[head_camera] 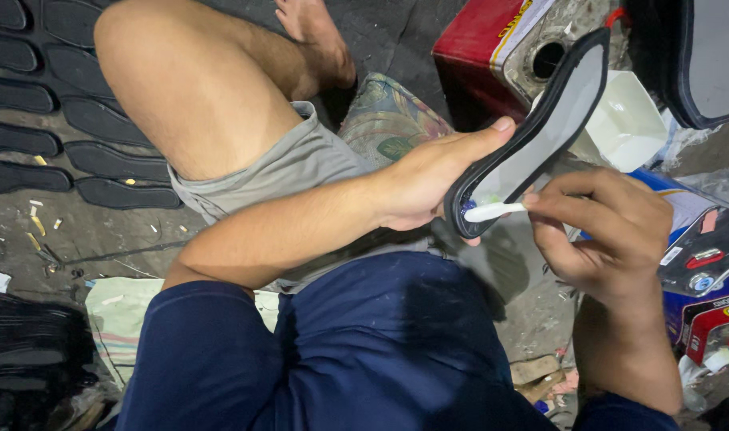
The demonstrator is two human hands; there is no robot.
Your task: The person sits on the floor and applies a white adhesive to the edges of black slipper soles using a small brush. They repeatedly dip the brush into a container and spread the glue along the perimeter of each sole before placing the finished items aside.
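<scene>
Behind the sole (540,120), red can (480,56).

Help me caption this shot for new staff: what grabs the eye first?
At centre right, the left hand holds up a black-rimmed shoe sole with a pale inner face, while the right hand presses a white brush handle to its lower end. Rows of dark soles lie on the ground at upper left.

The left hand (428,179) wraps the shoe sole (540,128) from behind, fingers lost beneath it, only the thumb showing. The white stick (492,211) vanishes into the right hand's (612,231) pinch. A second sole (699,56) is cut off at the top right corner. The dark stack (29,351) at bottom left runs past the edge.
</scene>
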